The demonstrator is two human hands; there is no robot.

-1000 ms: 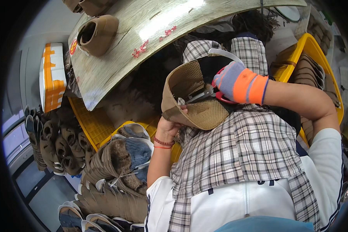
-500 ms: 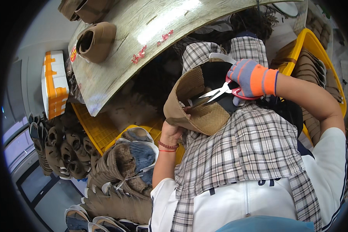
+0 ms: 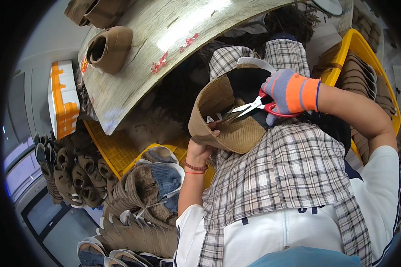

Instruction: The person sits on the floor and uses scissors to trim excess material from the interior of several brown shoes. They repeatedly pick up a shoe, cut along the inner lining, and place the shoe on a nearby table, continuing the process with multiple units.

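Note:
Over my lap, my bare left hand grips the lower left edge of a brown shoe upper. Its fingertips curl inside, and the piece is bent into an open curve with a ribbed lining facing me. A white curved edge strip shows at its far side. My right hand, in a grey and orange glove, is closed round red-handled scissors. Their parted blades point left into the hollow of the upper, near my left fingertips. What lies between the blade tips cannot be made out.
A wood-patterned table carries brown shoe uppers. On the left are a taped white box, a yellow crate and stacked fur-lined uppers. To the right stands a yellow basket of brown pieces. A checked apron covers my lap.
The scissors have shifted slightly within the shoe upper, and the blades' angle differs a little. My left fingertips show a bit more inside it. Both hands keep their hold.

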